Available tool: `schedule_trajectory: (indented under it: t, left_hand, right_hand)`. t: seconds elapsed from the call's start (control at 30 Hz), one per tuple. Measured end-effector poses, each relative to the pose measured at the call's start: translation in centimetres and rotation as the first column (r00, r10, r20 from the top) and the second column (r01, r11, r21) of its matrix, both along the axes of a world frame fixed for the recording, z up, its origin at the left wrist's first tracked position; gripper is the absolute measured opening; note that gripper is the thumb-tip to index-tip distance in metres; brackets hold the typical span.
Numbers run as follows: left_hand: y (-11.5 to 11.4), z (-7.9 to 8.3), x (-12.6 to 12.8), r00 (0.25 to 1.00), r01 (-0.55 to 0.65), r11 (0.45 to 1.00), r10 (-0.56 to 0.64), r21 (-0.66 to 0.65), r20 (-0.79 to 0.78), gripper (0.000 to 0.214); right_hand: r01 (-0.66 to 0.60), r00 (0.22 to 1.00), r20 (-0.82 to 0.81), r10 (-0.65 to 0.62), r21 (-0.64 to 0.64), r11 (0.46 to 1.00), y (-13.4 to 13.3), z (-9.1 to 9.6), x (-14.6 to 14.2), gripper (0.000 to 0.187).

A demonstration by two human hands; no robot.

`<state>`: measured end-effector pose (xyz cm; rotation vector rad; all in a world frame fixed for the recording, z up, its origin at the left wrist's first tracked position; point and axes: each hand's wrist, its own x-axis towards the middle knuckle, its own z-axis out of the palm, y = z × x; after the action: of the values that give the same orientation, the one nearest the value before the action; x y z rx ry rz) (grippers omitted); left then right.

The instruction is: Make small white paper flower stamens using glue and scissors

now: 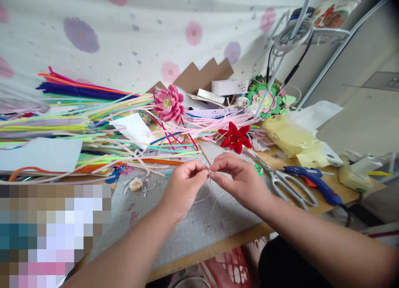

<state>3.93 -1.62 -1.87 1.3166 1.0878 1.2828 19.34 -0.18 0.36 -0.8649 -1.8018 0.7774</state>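
Observation:
My left hand (183, 190) and my right hand (240, 180) meet above the grey cutting mat, thumbs and index fingers pinched with the tips touching. What they pinch is too small and too hidden to name. Just beyond the fingertips shows a thin brownish strip (204, 154), and I cannot tell whether it is held. Thin pale strands (214, 201) lie or hang below the fingers. On the mat (149, 225), left of my hands, sits a small pale spool (136, 184) amid loose white thread ends. Behind my right hand stands a red flower (235, 137) with a yellowish centre.
Bundles of coloured pipe cleaners (43, 126) cover the table's left side. A pink flower (170, 104) stands behind. To the right lie scissors (280, 182), a green tape ring (258, 169), a blue glue gun (318, 182) and a yellow bag (288, 134). A metal stand (280, 63) rises behind.

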Motion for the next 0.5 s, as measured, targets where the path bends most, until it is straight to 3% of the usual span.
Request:
schedule_trajectory:
  t: [0.1,0.2,0.3,0.5]
  left_hand:
    - [0.0,0.1,0.0,0.995,-0.006,1.0,0.008,0.026,-0.104,0.011]
    - [-0.1,0.3,-0.1,0.989,-0.02,0.998,0.028,0.056,-0.145,0.009]
    - [-0.1,0.5,-0.1,0.996,-0.019,0.999,0.023,0.045,-0.082,0.009]
    - [-0.1,0.6,0.2,0.995,0.013,0.999,-0.008,-0.049,0.098,0.009]
  right_hand:
    - [0.008,0.999,-0.038,-0.013,-0.115,0.993,0.0,-0.2,-0.1,0.007]
    - [-0.056,0.982,-0.189,0.001,-0.287,0.956,0.2,-0.4,-0.4,0.012]
    - [-0.089,0.948,-0.315,-0.043,-0.393,0.915,0.2,-0.6,-0.7,0.017]
    - [-0.118,0.879,-0.465,-0.108,-0.43,0.895,-0.2,-0.7,-1.3,0.016]
